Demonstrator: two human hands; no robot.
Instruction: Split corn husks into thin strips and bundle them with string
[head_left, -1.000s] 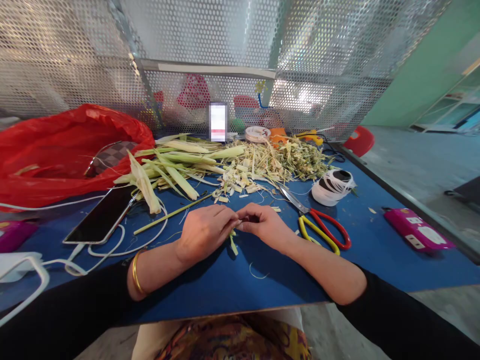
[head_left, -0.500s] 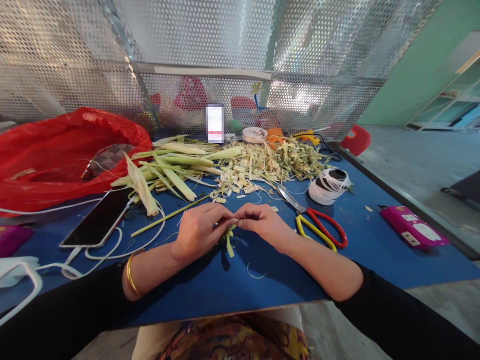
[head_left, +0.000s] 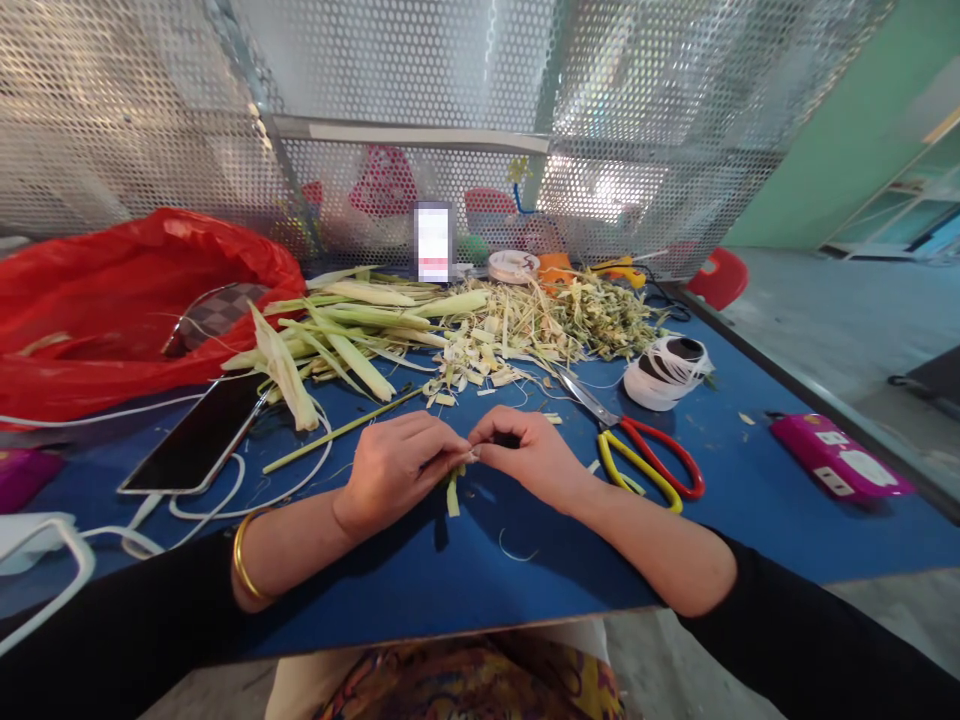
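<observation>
My left hand (head_left: 397,468) and my right hand (head_left: 527,455) meet fingertip to fingertip just above the blue table (head_left: 465,570). Both are closed in a pinch on a small pale green leaf strip (head_left: 453,490) that hangs down between them. A gold bangle sits on my left wrist. Behind the hands lies a pile of long green leaf blades (head_left: 352,330) and a heap of cut leaf scraps (head_left: 555,320). Scissors (head_left: 637,450) with red and yellow handles lie just right of my right hand.
A red plastic bag (head_left: 112,300) fills the back left. A phone (head_left: 202,430) with white cable lies at left. A white tape roll (head_left: 664,372) and a pink case (head_left: 840,465) sit at right. A perforated metal screen (head_left: 450,110) walls the table's back.
My hands have stayed together in the same spot, working the strip with small finger movements. The strip's hanging end has shifted slightly. Nothing else has moved.
</observation>
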